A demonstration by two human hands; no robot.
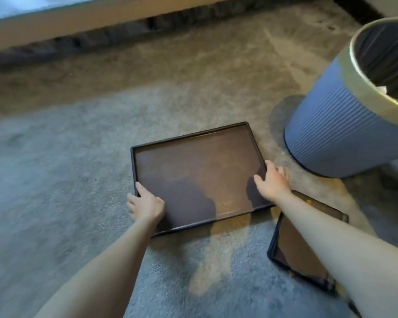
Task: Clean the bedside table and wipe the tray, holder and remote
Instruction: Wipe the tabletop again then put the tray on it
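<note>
Two hands on a dark tray on the carpet.

Head view: the tray [198, 173] lies flat on the carpet [55, 180]; the left hand [146, 206] grips its near left corner, thumb over the rim; the right hand [272, 182] clasps its right edge; a second tray [296, 246] lies under the right forearm; a blue bin [345, 127] stands just beside.

Bedroom, carpeted floor [55, 180], bed base [78, 26] w/ sheet, ribbed bin [331, 125]
</note>
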